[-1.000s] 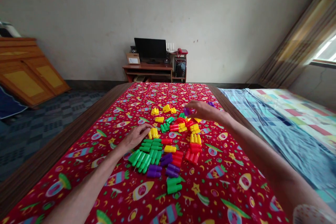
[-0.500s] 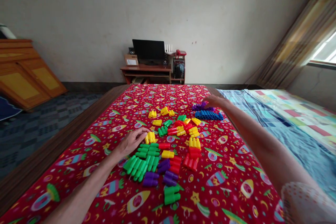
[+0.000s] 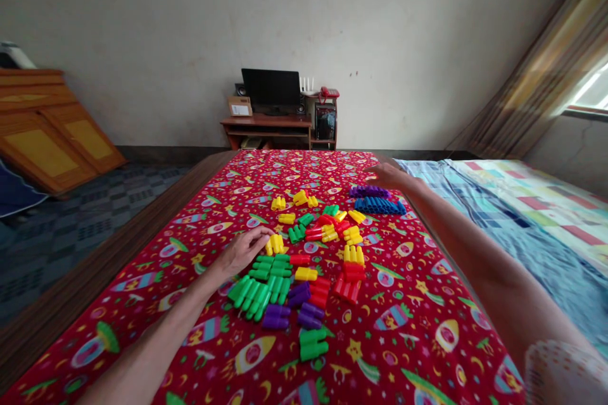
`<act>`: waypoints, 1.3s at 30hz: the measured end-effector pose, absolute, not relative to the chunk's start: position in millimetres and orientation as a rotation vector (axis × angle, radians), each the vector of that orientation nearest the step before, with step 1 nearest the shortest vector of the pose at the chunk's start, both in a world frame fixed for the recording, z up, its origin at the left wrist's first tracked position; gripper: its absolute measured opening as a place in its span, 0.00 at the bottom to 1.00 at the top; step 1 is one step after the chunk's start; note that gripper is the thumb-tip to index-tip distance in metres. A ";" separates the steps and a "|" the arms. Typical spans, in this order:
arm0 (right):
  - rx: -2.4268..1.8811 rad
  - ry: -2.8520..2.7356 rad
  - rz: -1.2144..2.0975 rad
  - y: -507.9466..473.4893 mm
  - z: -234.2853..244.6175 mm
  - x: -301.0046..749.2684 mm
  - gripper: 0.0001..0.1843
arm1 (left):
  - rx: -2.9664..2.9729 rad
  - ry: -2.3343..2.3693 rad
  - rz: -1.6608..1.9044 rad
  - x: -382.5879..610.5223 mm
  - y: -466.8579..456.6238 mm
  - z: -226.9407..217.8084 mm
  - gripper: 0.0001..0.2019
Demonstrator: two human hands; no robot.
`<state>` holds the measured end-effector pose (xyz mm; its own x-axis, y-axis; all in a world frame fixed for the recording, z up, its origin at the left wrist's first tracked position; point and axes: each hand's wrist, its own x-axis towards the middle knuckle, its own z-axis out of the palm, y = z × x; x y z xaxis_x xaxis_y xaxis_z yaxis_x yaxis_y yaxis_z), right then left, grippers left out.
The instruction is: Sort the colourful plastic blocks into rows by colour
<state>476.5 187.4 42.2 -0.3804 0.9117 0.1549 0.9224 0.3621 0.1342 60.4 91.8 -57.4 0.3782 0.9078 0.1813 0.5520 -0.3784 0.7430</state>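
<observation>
Hovering over or just beyond the purple row (image 3: 368,192), the right hand (image 3: 388,176) looks empty, fingers parted; a low sweep could knock that row into the blue row (image 3: 380,205) beside it. The left hand's (image 3: 243,251) fingers touch a yellow block (image 3: 275,244) on the cloth (image 3: 408,285); I cannot tell whether they grip, since the hand covers its near side. The right sleeve (image 3: 560,370) is cut off.
</observation>
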 end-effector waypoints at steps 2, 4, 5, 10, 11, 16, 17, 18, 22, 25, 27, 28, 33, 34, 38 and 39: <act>-1.636 -2.547 -0.287 169.4 50.7 454.8 0.19 | 2.053 1.254 0.794 61.0 90.7 -56.5 0.19; -1.472 -2.581 -0.205 141.8 54.9 424.5 0.16 | 2.047 1.262 0.785 61.4 90.0 -55.3 0.20; -1.354 -2.615 -0.142 125.0 54.4 407.4 0.15 | 2.048 1.264 0.778 61.6 89.8 -54.7 0.20; -0.747 -2.912 0.074 42.4 25.7 331.7 0.15 | 2.065 1.246 0.781 62.6 90.0 -53.9 0.20; -0.655 -2.954 0.068 32.0 17.8 322.0 0.14 | 2.059 1.240 0.787 62.6 90.2 -54.6 0.20; -0.380 -3.138 -0.068 15.8 -2.5 299.0 0.10 | 2.062 1.226 0.801 61.5 90.6 -58.6 0.20; -0.368 -3.170 -0.078 15.4 -2.9 297.9 0.10 | 2.071 1.226 0.801 61.2 90.7 -58.9 0.20; -0.366 -3.196 -0.079 14.4 -3.0 297.5 0.10 | 2.079 1.226 0.801 61.0 90.7 -59.0 0.20; -0.561 -3.141 -0.204 3.3 -7.8 299.3 0.13 | 2.087 1.227 0.788 60.6 91.0 -58.4 0.21; -0.629 -3.067 -0.218 -1.8 -14.1 300.0 0.12 | 2.094 1.231 0.789 60.6 91.1 -57.9 0.20; -0.615 -3.072 -0.090 2.6 -14.5 300.8 0.10 | 2.099 1.238 0.785 60.4 91.7 -58.1 0.20; -0.649 -3.064 -0.033 7.0 -13.3 302.0 0.09 | 2.097 1.241 0.782 60.2 92.2 -58.4 0.20; -1.243 -2.848 -0.083 30.4 -8.7 317.9 0.12 | 2.104 1.244 0.752 59.5 94.5 -59.7 0.21; -1.331 -2.830 -0.117 31.6 -10.9 321.6 0.12 | 2.110 1.244 0.748 59.7 94.3 -59.3 0.21; -1.389 -2.843 -0.130 24.5 -22.2 334.4 0.12 | 2.110 1.248 0.750 60.9 91.7 -56.6 0.21; -1.349 -2.859 -0.071 22.4 -22.6 337.8 0.12 | 2.107 1.249 0.750 61.1 91.2 -56.3 0.21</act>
<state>337.8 22.4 -22.6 -0.6356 0.7720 0.0008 0.7711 0.6349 0.0489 61.1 91.2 -56.3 0.4060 0.8969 0.1753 0.5756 -0.4000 0.7132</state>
